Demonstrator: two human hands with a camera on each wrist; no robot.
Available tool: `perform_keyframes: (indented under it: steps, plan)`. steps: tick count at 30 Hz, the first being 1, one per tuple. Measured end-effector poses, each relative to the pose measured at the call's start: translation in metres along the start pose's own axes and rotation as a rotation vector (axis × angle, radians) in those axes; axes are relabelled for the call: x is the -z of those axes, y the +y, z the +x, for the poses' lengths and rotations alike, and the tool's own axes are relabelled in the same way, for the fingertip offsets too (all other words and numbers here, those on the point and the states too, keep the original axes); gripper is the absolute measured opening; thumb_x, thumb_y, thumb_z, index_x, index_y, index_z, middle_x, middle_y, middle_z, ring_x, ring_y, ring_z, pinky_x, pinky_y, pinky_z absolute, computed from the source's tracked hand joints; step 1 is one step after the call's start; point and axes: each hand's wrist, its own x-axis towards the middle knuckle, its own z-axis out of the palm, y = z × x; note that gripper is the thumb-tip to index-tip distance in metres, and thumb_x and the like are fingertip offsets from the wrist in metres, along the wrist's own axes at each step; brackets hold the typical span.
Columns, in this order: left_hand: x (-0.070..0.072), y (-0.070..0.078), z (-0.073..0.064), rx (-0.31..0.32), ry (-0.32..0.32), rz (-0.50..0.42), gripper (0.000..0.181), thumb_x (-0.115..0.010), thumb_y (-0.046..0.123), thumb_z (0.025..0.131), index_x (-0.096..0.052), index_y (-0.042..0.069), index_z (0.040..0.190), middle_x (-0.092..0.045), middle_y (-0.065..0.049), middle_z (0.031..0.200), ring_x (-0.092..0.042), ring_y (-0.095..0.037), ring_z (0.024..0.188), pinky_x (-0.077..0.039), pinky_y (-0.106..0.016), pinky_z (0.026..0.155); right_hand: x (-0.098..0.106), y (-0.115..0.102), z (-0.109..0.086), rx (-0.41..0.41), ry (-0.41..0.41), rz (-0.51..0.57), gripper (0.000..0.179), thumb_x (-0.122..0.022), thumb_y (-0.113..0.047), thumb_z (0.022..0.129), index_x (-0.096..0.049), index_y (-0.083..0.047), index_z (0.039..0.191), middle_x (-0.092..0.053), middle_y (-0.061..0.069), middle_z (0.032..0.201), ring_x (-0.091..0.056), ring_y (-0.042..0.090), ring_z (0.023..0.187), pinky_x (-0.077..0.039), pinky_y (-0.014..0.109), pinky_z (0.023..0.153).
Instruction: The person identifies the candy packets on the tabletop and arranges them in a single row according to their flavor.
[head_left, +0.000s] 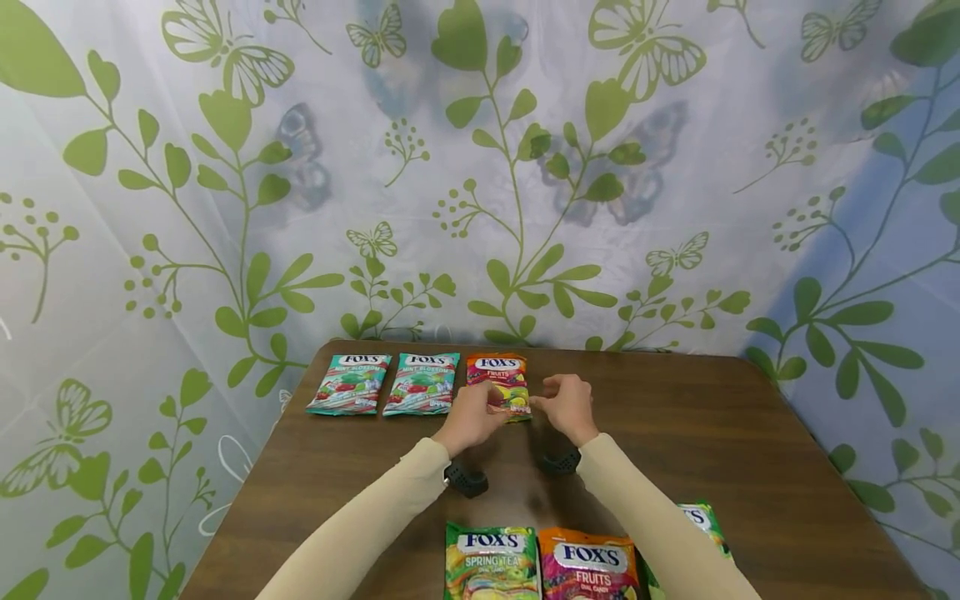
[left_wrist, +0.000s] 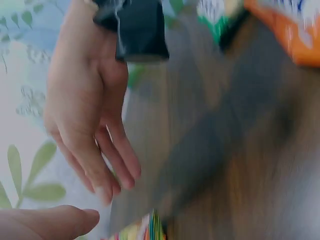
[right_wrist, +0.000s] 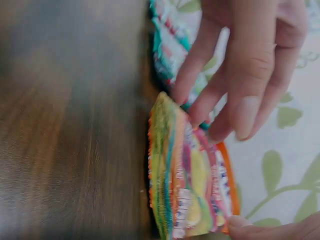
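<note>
A red fruit candy bag (head_left: pixel 508 373) lies at the far side of the counter (head_left: pixel 660 417), right of two mint candy bags (head_left: pixel 386 385). The left hand (head_left: pixel 476 415) reaches over its near left part, fingers loosely spread; whether they touch it I cannot tell. The right hand (head_left: pixel 567 407), fingers relaxed and grasping nothing, has a fingertip at its right edge. Nearer lie a green candy bag (head_left: pixel 492 567) and an orange one.

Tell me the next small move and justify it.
Probably reach the right hand for the nearer Fruits packet: two Mint Blossom packets lie side by side, but only one farther Fruits packet is lined up beside them.
</note>
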Motion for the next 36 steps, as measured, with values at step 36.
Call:
perform_keyframes:
  steps: [36]
  plan:
    - [-0.039, 0.076, -0.169, 0.308, -0.558, -0.658, 0.018, -0.077, 0.010, 0.104, -0.073, 0.001, 0.119, -0.076, -0.005, 0.103, -0.078, -0.018, 0.085, -0.066, -0.034, 0.078, 0.090, 0.039, -0.202, -0.284, -0.239, -0.162, 0.050, -0.094, -0.025, 0.087, -0.077, 0.011, 0.118, -0.074, 0.000, 0.083, -0.071, 0.022, 0.074, -0.064, 0.045, 0.072]
